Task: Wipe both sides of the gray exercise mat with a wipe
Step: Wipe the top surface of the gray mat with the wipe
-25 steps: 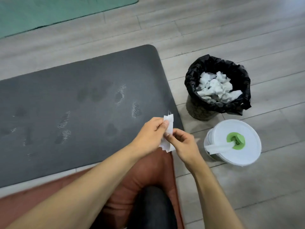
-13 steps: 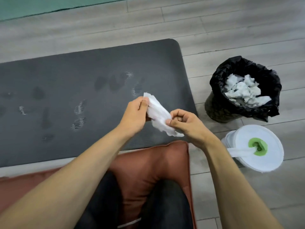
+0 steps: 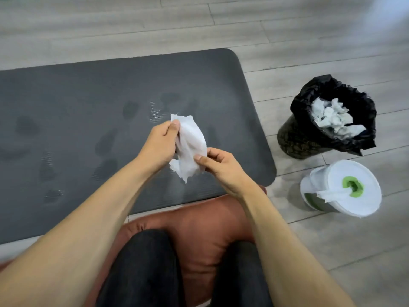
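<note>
Holds a white wipe (image 3: 190,145) up between both hands, above the near right part of the gray exercise mat (image 3: 88,103), clear of its surface. Pinches the wipe's upper edge with the left hand (image 3: 159,147), thumb on the front and the fingers curled in behind the sheet. Pinches the lower right edge with the right hand (image 3: 221,169), thumb and forefinger closed on the sheet, the remaining fingers loosely curled beneath. Sheet half spread, creased, with a ragged corner hanging down between the wrists. Mat flat on a pale gray wood-look plank floor (image 3: 287,41), rounded right-hand corners in view, left end running out of frame. Dark damp patches (image 3: 130,109) and a few glistening ribbed streaks scattered over the mat's top face. On the bare planks to the right, near the mat's end but apart from it, a small bin lined with a black bag (image 3: 298,111) and heaped with crumpled used wipes (image 3: 332,118). Just in front of the bin, a white wipe tub (image 3: 354,204) with a green dispensing hole (image 3: 353,186) in the lid and a twisted tail of wipe (image 3: 329,194) poking out toward the left. Along the bottom, a reddish-brown cushion (image 3: 199,229) just beside the mat's near edge, with two legs in dark trousers (image 3: 143,273) over it.
</note>
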`<state>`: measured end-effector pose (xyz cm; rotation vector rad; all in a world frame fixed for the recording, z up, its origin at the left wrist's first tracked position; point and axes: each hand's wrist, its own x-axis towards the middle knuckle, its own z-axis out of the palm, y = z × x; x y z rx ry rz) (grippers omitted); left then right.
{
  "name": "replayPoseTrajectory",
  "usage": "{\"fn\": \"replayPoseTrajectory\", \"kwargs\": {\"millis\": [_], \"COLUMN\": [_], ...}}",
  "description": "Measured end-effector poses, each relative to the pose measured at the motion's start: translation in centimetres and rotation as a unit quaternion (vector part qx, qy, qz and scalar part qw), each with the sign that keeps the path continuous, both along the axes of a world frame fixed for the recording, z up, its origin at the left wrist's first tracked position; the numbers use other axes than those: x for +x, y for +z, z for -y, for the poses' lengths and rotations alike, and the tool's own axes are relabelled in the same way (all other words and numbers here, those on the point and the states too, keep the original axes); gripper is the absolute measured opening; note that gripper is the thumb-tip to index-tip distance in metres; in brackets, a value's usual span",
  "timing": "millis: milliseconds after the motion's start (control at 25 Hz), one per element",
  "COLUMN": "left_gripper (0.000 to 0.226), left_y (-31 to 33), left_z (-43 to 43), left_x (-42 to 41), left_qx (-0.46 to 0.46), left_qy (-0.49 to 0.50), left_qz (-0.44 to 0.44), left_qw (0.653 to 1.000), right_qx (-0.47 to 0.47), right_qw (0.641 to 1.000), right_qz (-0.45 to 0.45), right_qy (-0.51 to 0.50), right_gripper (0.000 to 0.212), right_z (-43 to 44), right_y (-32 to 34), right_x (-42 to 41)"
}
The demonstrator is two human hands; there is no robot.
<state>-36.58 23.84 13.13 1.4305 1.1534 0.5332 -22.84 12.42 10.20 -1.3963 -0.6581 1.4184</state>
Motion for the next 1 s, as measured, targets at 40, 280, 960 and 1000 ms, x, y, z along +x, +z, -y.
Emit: {"fn": "replayPoseTrajectory", "kwargs": {"millis": [40,280,960,1000], "left_gripper": [0.045,0.042,0.024,0.024], "left_y": [-0.4,-2.2,-4.4,-4.4], "left_z": [-0.4,-3.0,-8.7,-9.0], "left_x": [-0.8,-3.9,-4.9,-4.5], "left_qx": [-0.014,-0.034,-0.063,-0.035], "left_qy": [0.005,0.066,0.049,0.06], "left_qz": [0.006,0.042,0.039,0.026], "left_qw": [1.0,0.996,0.996,0.997], "right_qx": [-0.003,-0.015,0.015,0.006], "right_qw": [1.0,0.998,0.997,0.998], "right_qz": [0.006,0.051,0.073,0.064], "right_qy": [0.002,0.014,-0.011,-0.025], "right_gripper": [0.014,0.028,0.027,0.032], "right_z": [-0.1,-2.5,-15.4,-15.7], "right_y": [-0.1,0.9,0.1,-0.2], "right_x": [-0.5,-2.3,-0.2,0.6]}}
